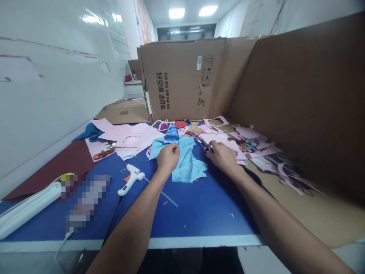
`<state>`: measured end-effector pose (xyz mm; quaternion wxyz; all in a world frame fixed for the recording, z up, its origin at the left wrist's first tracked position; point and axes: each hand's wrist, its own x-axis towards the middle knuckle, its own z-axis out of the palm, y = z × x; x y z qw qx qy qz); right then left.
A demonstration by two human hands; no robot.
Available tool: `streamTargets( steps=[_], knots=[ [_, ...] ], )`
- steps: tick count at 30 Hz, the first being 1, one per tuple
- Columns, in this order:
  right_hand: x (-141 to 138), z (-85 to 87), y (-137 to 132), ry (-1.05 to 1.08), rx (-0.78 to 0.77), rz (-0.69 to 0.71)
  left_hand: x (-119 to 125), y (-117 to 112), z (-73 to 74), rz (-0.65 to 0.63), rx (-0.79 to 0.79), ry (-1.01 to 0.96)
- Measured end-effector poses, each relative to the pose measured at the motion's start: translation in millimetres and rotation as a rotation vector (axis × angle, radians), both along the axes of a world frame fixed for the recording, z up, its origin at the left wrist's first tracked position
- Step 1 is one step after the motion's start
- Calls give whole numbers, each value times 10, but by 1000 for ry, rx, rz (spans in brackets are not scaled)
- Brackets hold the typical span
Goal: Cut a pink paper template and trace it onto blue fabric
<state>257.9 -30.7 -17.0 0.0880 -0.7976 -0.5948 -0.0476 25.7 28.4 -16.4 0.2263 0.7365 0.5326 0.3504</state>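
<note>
Both forearms (141, 211) stretched forward, left hand (169, 156) loosely curled, right hand (224, 155) bent in a grip.

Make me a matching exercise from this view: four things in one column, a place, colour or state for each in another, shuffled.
Column one
1. Scissors
2. Glue gun
3. Crumpled cloth
4. Cardboard panel straight ahead

Column two
A. White, lying on the blue table
B. Upright, bearing printed characters
C. In the right hand
D. Light blue, at the left hand

Pairs: 1-C, 2-A, 3-D, 4-B
</note>
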Motion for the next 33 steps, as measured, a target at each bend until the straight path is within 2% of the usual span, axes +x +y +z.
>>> streamTargets(
  steps=[4, 11, 17, 20, 24, 28, 33],
  knots=[
    [-75, 43, -41, 7, 85, 19, 157, -51, -66, -109, -103, -179],
    [-411, 48, -135, 21, 175, 177, 378, -158, -147, -226, -390, -453],
    [-575, 41, -181, 38, 164, 285, 390, -125, -180, -197, -478, -626],
    [-444, 81, -164, 61, 186, 267, 334, -63, -175, -140, -483, -690],
    [-62, 77, -96, 94, 221, 97, 226, 30, -134, -68, -467, -761],
    [284, 10, -34, 134, 112, 25, 155, 81, -96, -22, -439, -808],
    [407, -29, 5, 159, -3, 36, 128, 70, -77, -18, -422, -831]
  ],
)
